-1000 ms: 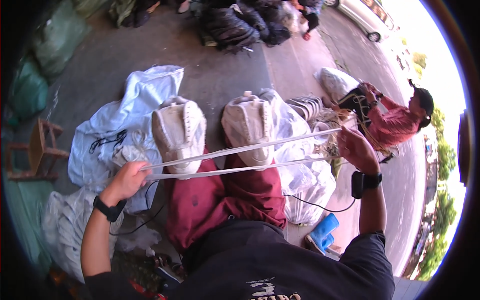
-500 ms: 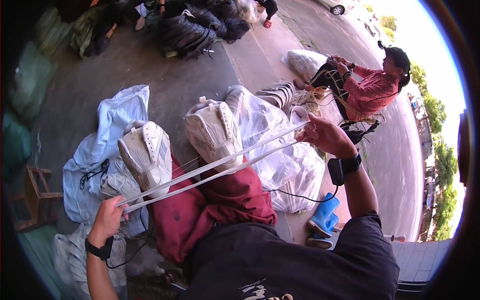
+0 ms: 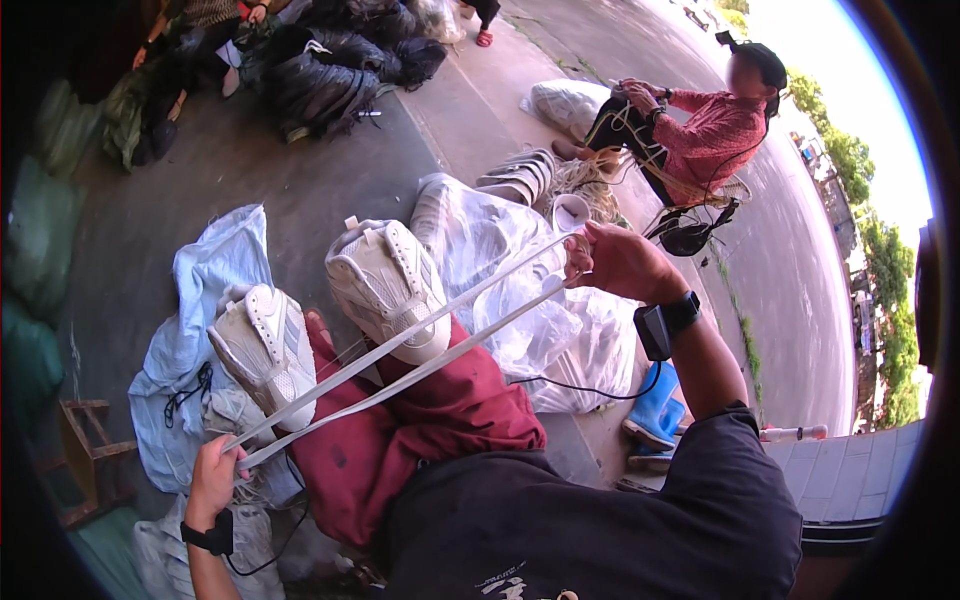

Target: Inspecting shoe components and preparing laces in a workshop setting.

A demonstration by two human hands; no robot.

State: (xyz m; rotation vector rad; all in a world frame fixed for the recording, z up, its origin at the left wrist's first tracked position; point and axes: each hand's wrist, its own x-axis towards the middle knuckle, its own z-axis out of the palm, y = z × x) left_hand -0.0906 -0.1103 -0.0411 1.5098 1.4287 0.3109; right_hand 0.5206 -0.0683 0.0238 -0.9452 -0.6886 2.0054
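A long white flat strap (image 3: 400,360) runs doubled and taut across my lap, from lower left to upper right. My left hand (image 3: 213,475) pinches its lower end by my left knee. My right hand (image 3: 615,262) grips the upper end, where the strap forms a small loop (image 3: 571,213). I sit with legs in dark red trousers (image 3: 400,430) stretched out, wearing white sneakers: one on the left (image 3: 262,345), one in the middle (image 3: 388,282). The strap crosses in front of both shoes.
Clear plastic bags (image 3: 520,300) lie by my right leg, a pale blue sack (image 3: 205,290) by my left. Another person in a pink shirt (image 3: 700,130) sits ahead handling cords. Black bags (image 3: 320,80) are piled far back. A blue boot (image 3: 655,415) and a wooden stool (image 3: 85,455) stand nearby.
My left hand has dropped lower and further left while my right hand has risen, so the strap now slants more steeply. The view has swung right, bringing the seated person closer to centre.
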